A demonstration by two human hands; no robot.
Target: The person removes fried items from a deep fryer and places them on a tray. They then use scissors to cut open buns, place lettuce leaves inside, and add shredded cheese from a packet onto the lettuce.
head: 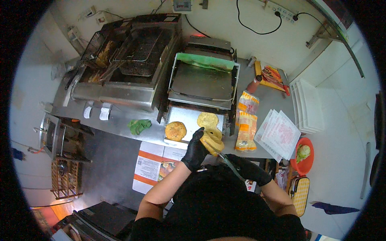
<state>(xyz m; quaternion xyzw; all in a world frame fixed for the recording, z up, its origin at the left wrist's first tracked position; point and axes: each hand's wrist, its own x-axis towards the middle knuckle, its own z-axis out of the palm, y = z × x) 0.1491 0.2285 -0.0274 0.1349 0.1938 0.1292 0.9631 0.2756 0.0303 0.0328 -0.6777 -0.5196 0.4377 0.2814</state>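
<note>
My left hand (195, 150), in a black glove, holds a round flatbread (212, 143) that is folded or split in layers. In my right hand (250, 169), also gloved in black, is a long knife-like tool (232, 166) whose far end meets the bread's lower edge. Just beyond the held bread, a pale yellow flatbread piece (207, 120) lies on a metal tray (193, 113). A browned, seeded round flatbread (175, 131) rests on the same tray's left part. Part of the tool is hidden by my right hand.
A flat griddle (202, 79) and fryers (141, 57) stand behind the tray. Right of it lie yellow-white food packets (246, 131) and printed paper sheets (279, 134). A green cloth (139, 126) is on the counter at left. A red basin (302, 162) holds a cabbage or lettuce (303, 153).
</note>
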